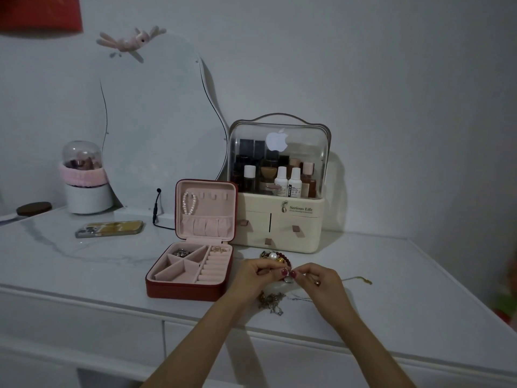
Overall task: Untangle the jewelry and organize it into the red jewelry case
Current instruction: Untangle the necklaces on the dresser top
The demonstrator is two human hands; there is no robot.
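Observation:
The red jewelry case [184, 289] lies open on the white dresser, pink inside. A pearl bracelet [189, 203] hangs in its lid, a silver piece [181, 252] sits in a back compartment and a small gold piece [218, 249] lies at the back right. Right of the case, my left hand [256, 275] and my right hand [319, 280] meet over a tangled jewelry pile [272, 299]. Both pinch a small silver pendant piece [288, 279] between their fingertips. A pearl and red beads [277, 257] show behind my hands. A thin gold chain [361, 280] trails to the right.
A cream cosmetic organizer [279, 219] with bottles stands just behind the case and my hands. A phone [109, 228] lies at the left, a wavy mirror [156, 130] and a domed pink-banded holder [84, 177] stand at the back. The dresser's front edge [195, 317] runs close below the pile.

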